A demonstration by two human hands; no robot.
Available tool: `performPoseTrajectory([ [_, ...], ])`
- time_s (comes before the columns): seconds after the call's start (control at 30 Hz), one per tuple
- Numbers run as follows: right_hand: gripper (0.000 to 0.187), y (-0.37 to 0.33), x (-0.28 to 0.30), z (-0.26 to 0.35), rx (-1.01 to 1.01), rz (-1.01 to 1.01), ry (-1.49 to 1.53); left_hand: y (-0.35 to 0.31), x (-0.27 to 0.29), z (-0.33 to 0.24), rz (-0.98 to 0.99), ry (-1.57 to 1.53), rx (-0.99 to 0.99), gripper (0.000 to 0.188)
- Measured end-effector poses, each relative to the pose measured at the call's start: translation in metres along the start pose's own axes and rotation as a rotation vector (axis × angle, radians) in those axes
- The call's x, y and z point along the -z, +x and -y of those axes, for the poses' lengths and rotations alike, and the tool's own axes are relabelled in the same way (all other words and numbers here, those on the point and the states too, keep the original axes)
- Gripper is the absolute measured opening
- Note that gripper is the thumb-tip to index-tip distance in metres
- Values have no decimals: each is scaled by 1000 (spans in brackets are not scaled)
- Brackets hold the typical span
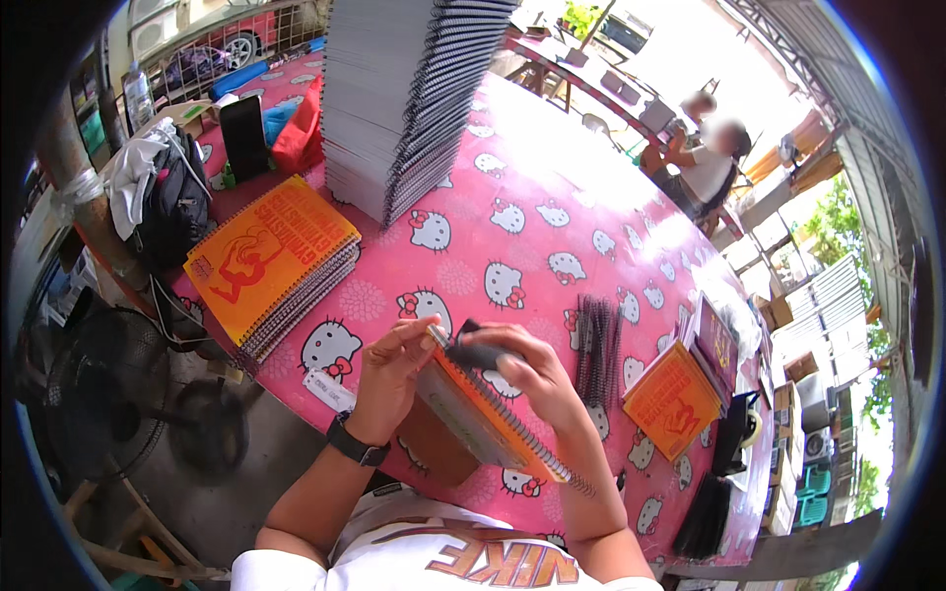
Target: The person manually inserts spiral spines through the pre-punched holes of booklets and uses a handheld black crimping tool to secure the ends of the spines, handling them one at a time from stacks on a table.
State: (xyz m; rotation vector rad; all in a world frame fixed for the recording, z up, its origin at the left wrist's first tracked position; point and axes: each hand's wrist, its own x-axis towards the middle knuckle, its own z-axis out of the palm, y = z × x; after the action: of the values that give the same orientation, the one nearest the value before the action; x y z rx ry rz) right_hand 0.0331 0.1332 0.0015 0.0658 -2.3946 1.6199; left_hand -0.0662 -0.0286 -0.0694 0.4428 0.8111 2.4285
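Note:
My left hand (389, 369) grips the top end of an orange spiral-bound notebook (483, 419), which is held edge-up over the table. My right hand (527, 379) pinches a small black tool (480, 350) against the top of the notebook's wire spiral. The spiral runs down the notebook's right edge toward my chest. A black watch sits on my left wrist.
A pink cartoon-cat tablecloth (537, 222) covers the table. A stack of orange notebooks (271, 261) lies at left, a tall grey unbound stack (409, 94) behind. Loose black wire spirals (596, 345) and more orange notebooks (675, 399) lie at right. A person sits far back right.

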Motion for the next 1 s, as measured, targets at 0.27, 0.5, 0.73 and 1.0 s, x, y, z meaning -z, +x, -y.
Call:
performPoseTrajectory([
  [0.27, 46, -2, -6, 0, -87, -57, 260, 5, -1, -13, 19, 187, 3, 23],
  [0.5, 61, -62, 31, -58, -252, -147, -801, 10, -39, -30, 248, 483, -135, 22],
  [0.73, 34, -70, 14, 97, 66, -334, -226, -9, -107, -42, 524, 822, -379, 21],
  [1.0, 19, -75, 7, 102, 257, -402, -342, -15, -112, -47, 704, 738, -341, 18],
])
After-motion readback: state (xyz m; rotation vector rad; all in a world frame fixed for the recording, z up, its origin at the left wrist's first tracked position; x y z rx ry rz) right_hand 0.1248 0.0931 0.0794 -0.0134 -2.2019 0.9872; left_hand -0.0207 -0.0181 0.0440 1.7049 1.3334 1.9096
